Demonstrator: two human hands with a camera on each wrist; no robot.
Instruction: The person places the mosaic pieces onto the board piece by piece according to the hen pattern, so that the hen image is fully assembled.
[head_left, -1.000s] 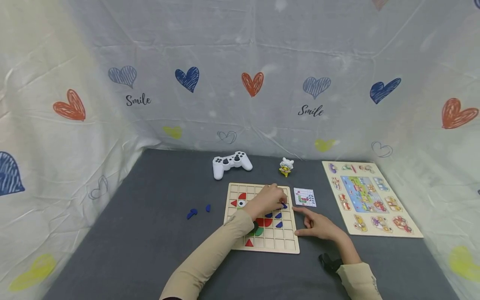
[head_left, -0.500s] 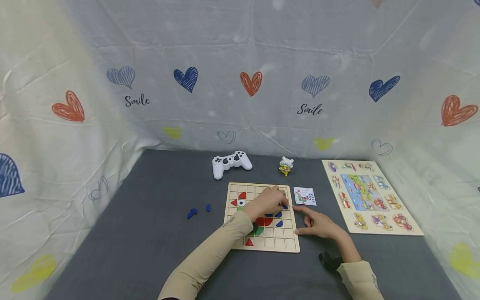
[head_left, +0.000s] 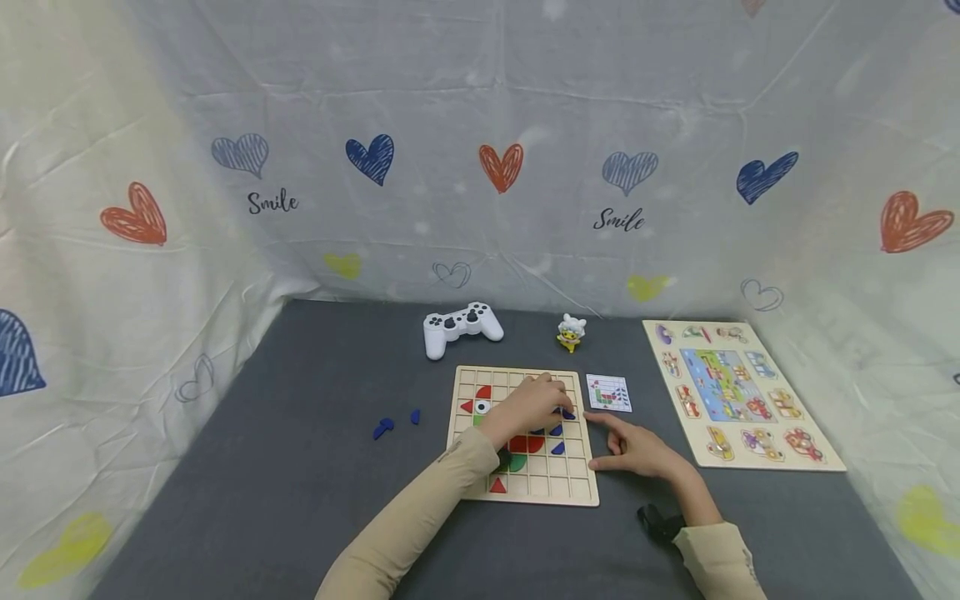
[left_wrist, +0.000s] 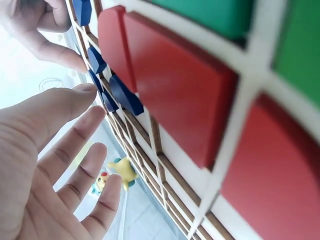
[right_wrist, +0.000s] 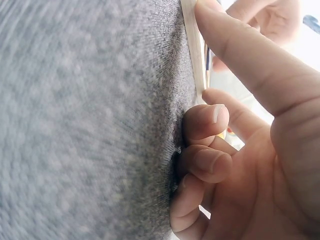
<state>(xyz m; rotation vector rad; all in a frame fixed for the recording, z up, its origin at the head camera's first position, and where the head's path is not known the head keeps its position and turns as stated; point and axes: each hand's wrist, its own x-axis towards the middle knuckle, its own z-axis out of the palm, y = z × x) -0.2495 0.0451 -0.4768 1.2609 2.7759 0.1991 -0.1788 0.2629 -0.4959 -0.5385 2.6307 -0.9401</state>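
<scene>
The wooden grid board (head_left: 558, 490) lies on the dark table, bearing red, green and blue flat pieces and a white eye tile (head_left: 482, 407). My left hand (head_left: 527, 408) reaches over its upper right part, fingertips beside a blue piece (head_left: 568, 414). In the left wrist view, the thumb and fingers extend loosely near several blue pieces (left_wrist: 125, 95); whether a fingertip touches one cannot be told. My right hand (head_left: 637, 450) rests at the board's right edge, thumb and index finger extended against it. Its other fingers (right_wrist: 205, 120) curl over the cloth without holding anything.
Loose blue pieces (head_left: 383, 428) lie left of the board. A printed pattern card (head_left: 609, 393) sits at its upper right. Behind stand a white game controller (head_left: 462, 327) and a small figurine (head_left: 571, 332). A wooden picture puzzle (head_left: 738, 396) lies at the right.
My left fingers have pulled back slightly to the left from the blue piece at the board's right side, showing more of it. My right hand stays at the edge.
</scene>
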